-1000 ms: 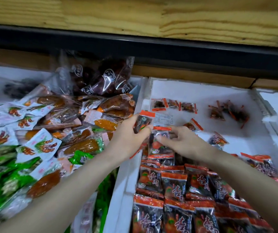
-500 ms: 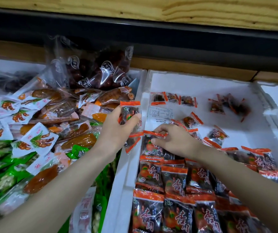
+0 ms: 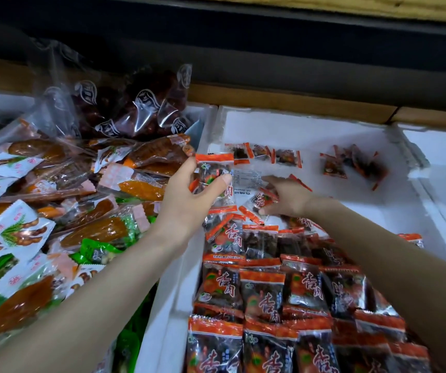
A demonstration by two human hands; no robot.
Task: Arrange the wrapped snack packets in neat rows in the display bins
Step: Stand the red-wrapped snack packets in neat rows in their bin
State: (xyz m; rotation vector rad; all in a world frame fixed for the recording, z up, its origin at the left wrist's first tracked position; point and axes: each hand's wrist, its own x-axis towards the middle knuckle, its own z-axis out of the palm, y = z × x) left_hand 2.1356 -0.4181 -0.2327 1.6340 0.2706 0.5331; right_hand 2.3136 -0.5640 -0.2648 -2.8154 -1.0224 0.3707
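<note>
The left hand (image 3: 189, 200) pinches an orange-edged clear snack packet (image 3: 215, 181) by the white foam bin (image 3: 324, 130) wall at nine o'clock, the right hand (image 3: 283, 197) pinches a loose packet (image 3: 260, 201) mid-bin, and its forearm could scuff the six o'clock rows (image 3: 265, 297) crooked.

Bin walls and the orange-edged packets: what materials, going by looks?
The bin is likely white expanded foam: matte and grainy, with thick, rough, chipped-looking rims. The packet held in the left hand looks like thin glossy plastic film, clear in the middle so the dark contents show, with orange printed end bands. Its glare and creases suggest a soft film; the exact plastic cannot be told.
</note>
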